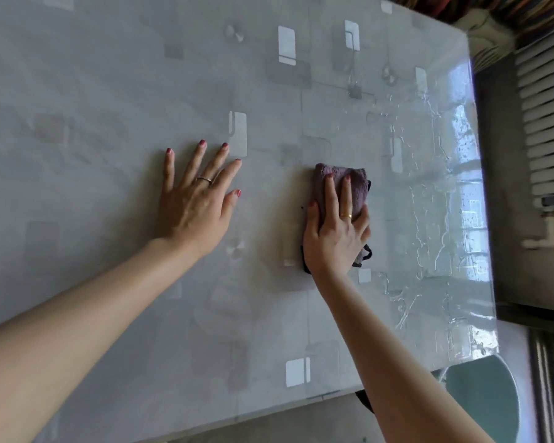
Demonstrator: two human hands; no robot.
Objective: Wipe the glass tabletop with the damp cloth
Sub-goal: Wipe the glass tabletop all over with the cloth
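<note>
Mid-wipe, by my read. My right hand (335, 233) lies flat on the damp cloth (349, 187), fingers straight and pressing it down onto the glass surface (109, 91); thumb runs along the cloth's left edge. The cloth is folded, mauve with dark trim, and sits just right of frame centre, about 3 o'clock from my left hand (199, 199).

The left hand is flat too, fingers spread, holding nothing, palm on the glass as a brace.

Progress, judged from the sheen only:
- The strip from 1 to 4 o'clock of the cloth, out to the far edge, shows wet streaks and beads (429, 203). I take it as already wiped, or at least wetted.
- Everything from 7 to 12 o'clock looks matte and dry, with no streaks. Probably still to do, and that's most of the top.
- Rough call: under halfway. I can't tell dirt from the printed pattern, so confidence is low.

Surface: clear glass over a pale grey covering with rounded-square motifs. It carries only the cloth and my hands.

Room:
- A white ribbed radiator (544, 116) with pipe stands at 3 o'clock, beyond the edge.
- Striped fabric (509, 14) sits at 1 o'clock.
- A teal chair seat (483, 398) is at 5 o'clock, tucked beside the corner.
- Window light reflects on the wet strip.
</note>
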